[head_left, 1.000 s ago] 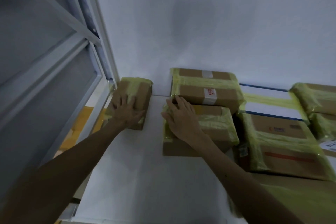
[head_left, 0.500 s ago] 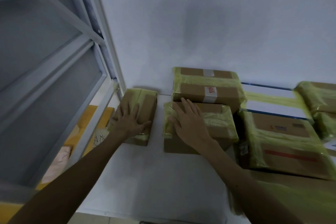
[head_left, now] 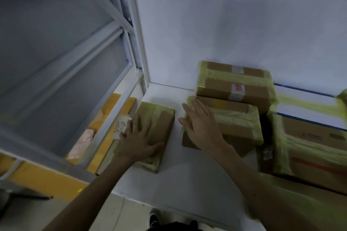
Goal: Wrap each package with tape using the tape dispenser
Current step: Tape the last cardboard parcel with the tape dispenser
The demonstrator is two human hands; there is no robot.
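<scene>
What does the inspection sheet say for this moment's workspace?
Surface: white table, dimly lit.
Job's things: small package, middle package, back package, large package, all yellow-taped; tape dispenser not seen.
Clutter: handwritten paper note left of small package.
Grippers: left hand flat on small package; right hand flat on middle package.
Cables: nothing seen.
Surroundings: white wall, grey metal frame.

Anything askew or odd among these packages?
The small package under the left hand lies angled at the table's left edge, apart from the others. Tape on the middle package under the right hand looks wrinkled. No tape dispenser visible.
</scene>
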